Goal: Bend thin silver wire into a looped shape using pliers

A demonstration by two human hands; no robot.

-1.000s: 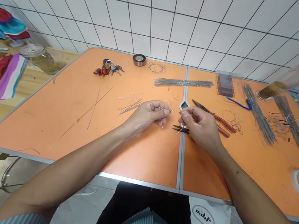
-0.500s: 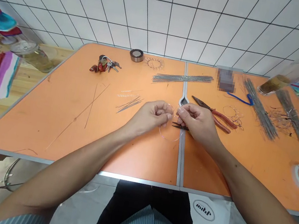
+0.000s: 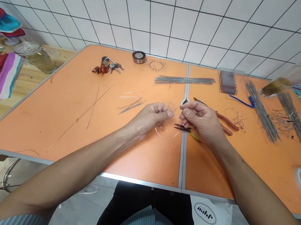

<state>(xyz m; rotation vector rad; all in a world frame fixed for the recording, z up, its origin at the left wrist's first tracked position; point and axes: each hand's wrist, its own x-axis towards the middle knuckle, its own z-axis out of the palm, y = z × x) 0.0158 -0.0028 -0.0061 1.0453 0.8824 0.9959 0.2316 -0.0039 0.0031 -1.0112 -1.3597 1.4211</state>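
you hold the thin wire between your two hands, above the middle of the surface, just beside its grey seam. the fingers of your left hand pinch it, and a small curl of it shows over them; the thumb and forefinger of your right hand are pressed together, also on the wire as it seems. for good work, make the left pinch firm and near to the bend, and turn the right fingers little by little, so that the round arc below gets no kink. the wire is fine, shiny and probably springy. the small pliers, dark and pointed, lie near your right hand; the red-handled pliers are partly hidden behind it. farther away, the bundle has straight grey wires, likely stiffer.
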